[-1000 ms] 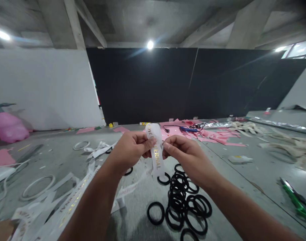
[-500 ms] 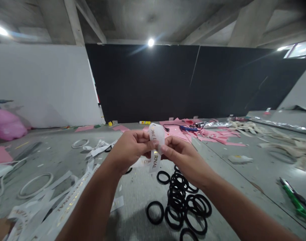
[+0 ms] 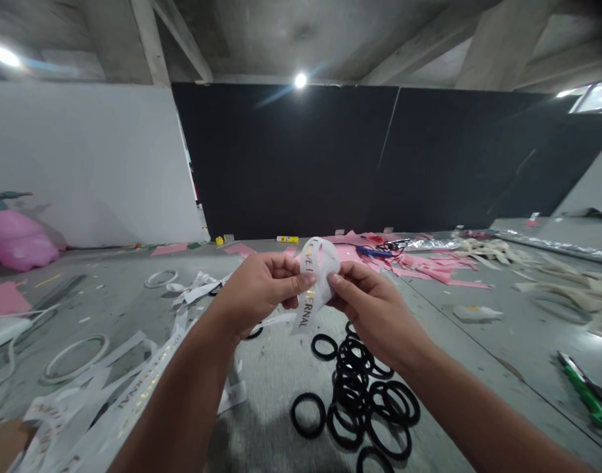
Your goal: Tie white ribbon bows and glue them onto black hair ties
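Between my two hands a white ribbon (image 3: 308, 299) with gold lettering is bent into a loop, its printed end hanging down. My left hand (image 3: 261, 286) pinches the ribbon at its left side, thumb over the lettering. The loop's right side is pinched between the thumb and fingers of my right hand (image 3: 365, 299). A further strip of ribbon (image 3: 281, 320) runs off to the left below my left fingers. Under my hands lies a heap of black rings (image 3: 350, 381), with a single black ring (image 3: 308, 415) apart from it at the left.
More printed ribbon (image 3: 148, 387) spreads over the floor at left, near a white ring (image 3: 77, 358). A green-handled cutter (image 3: 584, 394) lies at far right. Pink scraps (image 3: 429, 266) and a blue tool (image 3: 374, 252) with a cord lie before the black wall (image 3: 291, 164).
My hands have moved slightly apart, and the ribbon loop has opened wider between them, with more lettering showing. My right hand has shifted a little to the right.
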`<state>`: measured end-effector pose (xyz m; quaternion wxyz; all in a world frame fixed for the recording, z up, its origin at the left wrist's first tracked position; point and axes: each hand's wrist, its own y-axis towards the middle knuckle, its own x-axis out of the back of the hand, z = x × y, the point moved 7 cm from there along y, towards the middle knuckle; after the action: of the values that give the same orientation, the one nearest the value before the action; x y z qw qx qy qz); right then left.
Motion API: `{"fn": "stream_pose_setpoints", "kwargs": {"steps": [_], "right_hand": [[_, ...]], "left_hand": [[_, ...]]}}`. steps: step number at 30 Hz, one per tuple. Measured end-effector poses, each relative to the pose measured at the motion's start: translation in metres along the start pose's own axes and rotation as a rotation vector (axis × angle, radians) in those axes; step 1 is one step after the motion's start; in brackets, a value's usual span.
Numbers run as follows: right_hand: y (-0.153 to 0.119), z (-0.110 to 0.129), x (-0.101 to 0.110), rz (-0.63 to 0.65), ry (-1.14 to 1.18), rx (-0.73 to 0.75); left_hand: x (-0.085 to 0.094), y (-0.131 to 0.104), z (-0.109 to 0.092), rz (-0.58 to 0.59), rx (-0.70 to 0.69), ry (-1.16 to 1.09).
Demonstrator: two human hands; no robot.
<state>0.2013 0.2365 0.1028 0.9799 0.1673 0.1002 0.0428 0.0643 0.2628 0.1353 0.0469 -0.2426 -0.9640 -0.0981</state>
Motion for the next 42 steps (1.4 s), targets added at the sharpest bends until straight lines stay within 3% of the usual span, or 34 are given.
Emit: {"fn": "stream_pose_setpoints", "kwargs": {"steps": [9, 16, 19, 23, 28, 35, 42], "right_hand": [[-0.007, 0.008, 0.005, -0.083, -0.351, -0.044], [-0.006, 0.003, -0.006, 0.039, -0.148, -0.037], [-0.006, 0.001, -0.007, 0.058, -0.162, -0.044], [-0.005, -0.002, -0.002, 0.002, -0.191, -0.084], [-0.004, 0.001, 0.008, -0.105, -0.17, -0.024], [-0.005, 0.002, 0.005, -0.082, -0.231, -0.027], [-0.004, 0.005, 0.004, -0.083, -0.189, 0.022]], "left_hand": [[-0.006, 0.002, 0.004, -0.008, 0.011, -0.077], [-0.005, 0.003, 0.006, -0.078, -0.004, -0.099], [-0.006, 0.003, 0.007, -0.103, -0.004, -0.126], [-0.006, 0.005, 0.01, -0.108, 0.028, -0.182], [-0.019, 0.005, 0.013, 0.075, 0.044, -0.083], [-0.013, 0.006, 0.013, -0.023, 0.006, -0.02], [-0.013, 0.008, 0.019, 0.001, 0.055, -0.116]]}}
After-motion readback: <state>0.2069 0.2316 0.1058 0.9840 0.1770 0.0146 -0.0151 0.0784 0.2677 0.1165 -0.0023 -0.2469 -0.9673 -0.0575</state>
